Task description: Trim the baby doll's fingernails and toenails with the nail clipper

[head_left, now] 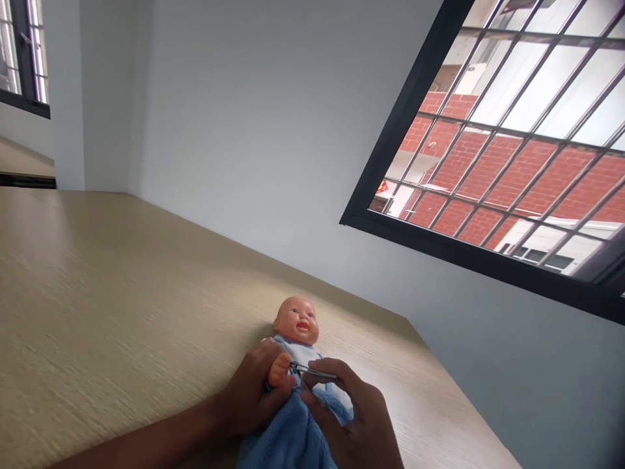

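Note:
A baby doll point(297, 320) in a blue and white outfit lies on its back on the table, head pointing away from me. My left hand point(247, 394) is closed around one of its limbs, and the small plastic hand or foot point(278, 370) pokes out between thumb and fingers; I cannot tell which it is. Pinched in my right hand point(361, 407) is a silver nail clipper point(316, 372), its jaw end at the tips of that plastic limb. The blue cloth point(293, 436) of the outfit bunches below both hands, and my right hand partly covers the doll's body.
The light wood table point(122, 312) stretches to the left and meets a grey-white wall point(244, 130). Its right edge slants down close to my right hand. A dark-framed window point(381, 225) with metal bars is in the wall at the right.

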`<state>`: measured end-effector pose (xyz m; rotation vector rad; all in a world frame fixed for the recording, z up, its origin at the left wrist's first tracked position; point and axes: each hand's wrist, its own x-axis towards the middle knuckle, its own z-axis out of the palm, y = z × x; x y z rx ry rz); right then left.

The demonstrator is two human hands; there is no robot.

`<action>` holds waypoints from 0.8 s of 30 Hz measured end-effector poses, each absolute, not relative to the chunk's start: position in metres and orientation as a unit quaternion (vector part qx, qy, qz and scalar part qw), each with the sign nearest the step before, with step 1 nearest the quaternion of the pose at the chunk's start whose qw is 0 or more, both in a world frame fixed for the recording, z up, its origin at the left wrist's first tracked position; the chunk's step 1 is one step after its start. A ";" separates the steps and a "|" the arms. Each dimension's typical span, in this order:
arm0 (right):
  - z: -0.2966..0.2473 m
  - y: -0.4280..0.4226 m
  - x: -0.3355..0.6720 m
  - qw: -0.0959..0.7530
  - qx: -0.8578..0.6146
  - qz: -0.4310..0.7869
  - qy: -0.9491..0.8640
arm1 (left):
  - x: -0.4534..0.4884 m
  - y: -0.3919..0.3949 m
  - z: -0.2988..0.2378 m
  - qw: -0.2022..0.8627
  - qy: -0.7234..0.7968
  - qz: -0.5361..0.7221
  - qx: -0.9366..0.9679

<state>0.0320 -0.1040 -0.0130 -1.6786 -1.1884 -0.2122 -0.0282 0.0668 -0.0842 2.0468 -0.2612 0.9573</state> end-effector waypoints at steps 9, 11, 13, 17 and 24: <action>-0.004 -0.101 0.040 0.339 -0.577 -0.236 -0.704 | -0.027 0.066 -0.086 0.419 -0.108 0.388 0.814; -0.001 -0.099 0.040 0.315 -0.554 -0.278 -0.719 | -0.027 0.067 -0.085 0.417 -0.107 0.387 0.816; 0.001 -0.098 0.040 0.306 -0.530 -0.318 -0.724 | -0.027 0.067 -0.084 0.414 -0.107 0.387 0.817; 0.003 -0.097 0.040 0.286 -0.521 -0.340 -0.729 | -0.028 0.067 -0.083 0.410 -0.108 0.385 0.820; -0.004 -0.104 0.038 0.413 -0.592 -0.235 -0.652 | -0.029 0.066 -0.082 0.411 -0.108 0.381 0.821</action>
